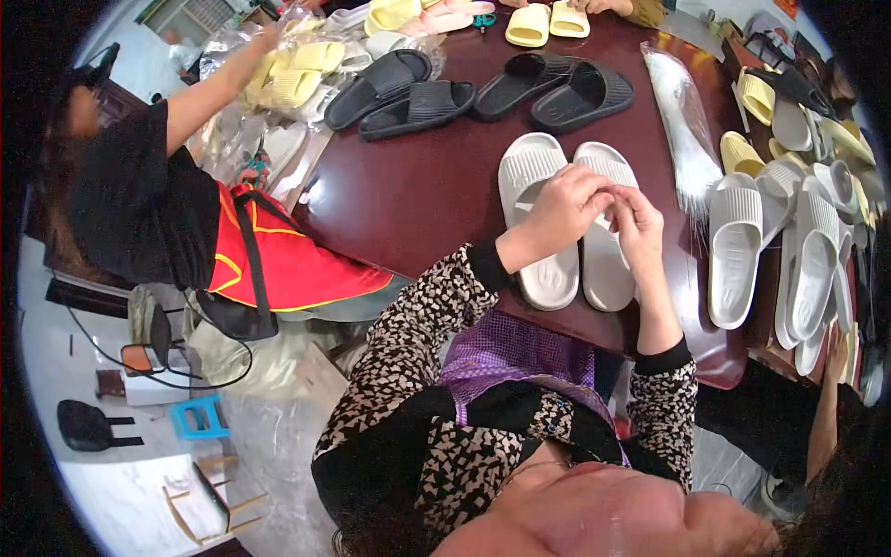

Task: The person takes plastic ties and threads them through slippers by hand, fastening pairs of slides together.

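A person looks down at a dark red table (408,200) that fills the middle of the frame. Their left hand (568,206) and right hand (639,223) meet just above centre, over a pair of white slippers (566,269) lying side by side on the table with toes pointing toward the top of the frame. The left hand's fingers are curled together and the right hand's fingertips are pinched against them; something very small may be between them, but I cannot tell what (it is too small to see). Both hands hover over the upper part of the slippers, the left hand over the strap of the left one.

Beyond the hands, toward the top of the frame, lie two pairs of black slippers (483,93). Pale yellow slippers (543,23) sit at the top edge. A clear plastic bag (687,130) lies at the upper right, and a crowded row of more white slippers (789,251) runs down the right side. At the upper left, another person in a black top and red apron (278,260) reaches an arm into a pile of yellow slippers and plastic bags (288,79).
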A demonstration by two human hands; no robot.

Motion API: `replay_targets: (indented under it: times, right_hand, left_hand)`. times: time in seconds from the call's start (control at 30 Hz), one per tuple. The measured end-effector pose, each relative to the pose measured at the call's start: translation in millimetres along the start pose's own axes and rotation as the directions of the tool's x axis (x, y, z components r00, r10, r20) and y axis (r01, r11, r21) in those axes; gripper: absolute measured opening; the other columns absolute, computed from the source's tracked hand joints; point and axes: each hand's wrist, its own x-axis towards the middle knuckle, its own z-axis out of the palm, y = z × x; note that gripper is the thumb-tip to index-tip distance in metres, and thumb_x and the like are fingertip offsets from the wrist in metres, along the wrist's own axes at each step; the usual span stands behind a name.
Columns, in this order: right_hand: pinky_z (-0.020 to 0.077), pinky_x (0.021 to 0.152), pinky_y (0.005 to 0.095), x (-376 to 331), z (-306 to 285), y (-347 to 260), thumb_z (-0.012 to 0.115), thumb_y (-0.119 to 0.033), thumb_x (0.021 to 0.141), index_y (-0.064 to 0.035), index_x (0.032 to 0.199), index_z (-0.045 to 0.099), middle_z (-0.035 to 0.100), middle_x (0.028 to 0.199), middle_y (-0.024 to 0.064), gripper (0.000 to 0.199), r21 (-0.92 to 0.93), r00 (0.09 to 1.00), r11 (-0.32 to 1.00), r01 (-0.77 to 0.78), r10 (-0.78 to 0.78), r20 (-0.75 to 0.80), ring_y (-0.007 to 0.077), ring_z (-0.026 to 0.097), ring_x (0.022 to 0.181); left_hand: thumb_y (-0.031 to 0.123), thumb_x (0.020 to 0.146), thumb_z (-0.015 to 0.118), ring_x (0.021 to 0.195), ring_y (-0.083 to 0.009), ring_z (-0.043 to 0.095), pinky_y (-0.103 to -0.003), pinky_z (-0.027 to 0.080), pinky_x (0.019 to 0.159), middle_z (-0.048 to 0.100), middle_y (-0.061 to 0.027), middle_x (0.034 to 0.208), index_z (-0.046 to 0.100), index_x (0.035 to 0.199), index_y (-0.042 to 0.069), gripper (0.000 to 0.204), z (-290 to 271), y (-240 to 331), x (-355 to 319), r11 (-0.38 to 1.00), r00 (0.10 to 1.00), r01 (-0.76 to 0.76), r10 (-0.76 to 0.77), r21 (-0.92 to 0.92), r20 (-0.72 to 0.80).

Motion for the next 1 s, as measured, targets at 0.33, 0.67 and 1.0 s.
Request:
replay_targets:
  times: [0.33, 0.67, 1.0]
  right_hand:
    - [0.0453, 0.056, 0.0255, -4.1, 7.5, -6.0, 0.054, -0.004, 0.085, -0.0003, 0.097, 0.061, 0.057, 0.064, 0.0058, 0.014, -0.239, 0.995, 0.971, 0.033, -0.008, 0.104, 0.0102, 0.054, 0.059]
    - [0.0456, 0.074, 0.0354, -6.0, 1.5, 4.4, 0.057, -0.007, 0.081, -0.0068, 0.100, 0.063, 0.059, 0.083, 0.0099, 0.020, -0.500, 0.921, 0.774, 0.388, -0.353, 0.167, 0.0265, 0.057, 0.080]
    - [0.0383, 0.079, 0.0403, -20.8, 6.5, 3.2, 0.056, -0.022, 0.081, -0.0119, 0.096, 0.064, 0.056, 0.082, 0.0103, 0.019, -0.717, 0.929, 0.593, 0.367, -0.188, 0.320, 0.0275, 0.053, 0.087]
  left_hand:
    - [0.002, 0.082, 0.057, 0.072, -0.0126, 0.058, -0.024, 0.046, 0.066, 0.060, -0.0061, 0.078, 0.060, 0.086, -0.001, 0.006, 3.4, -12.8, -4.8, 0.882, 0.966, 0.252, -0.254, -0.399, 0.049]
    - [0.012, 0.092, 0.047, 0.047, -0.0099, 0.042, -0.023, 0.035, 0.044, 0.043, 0.0004, 0.058, 0.051, 0.079, 0.007, 0.014, -40.2, -62.3, 10.4, 0.164, 0.703, 0.443, -0.674, -0.881, 0.228]
    - [0.015, 0.093, 0.044, 0.038, -0.0063, 0.024, -0.022, 0.020, 0.036, 0.032, 0.0031, 0.053, 0.043, 0.071, 0.010, 0.023, -37.5, -79.1, -2.0, -0.072, 0.679, 0.471, -0.607, -0.879, 0.413]
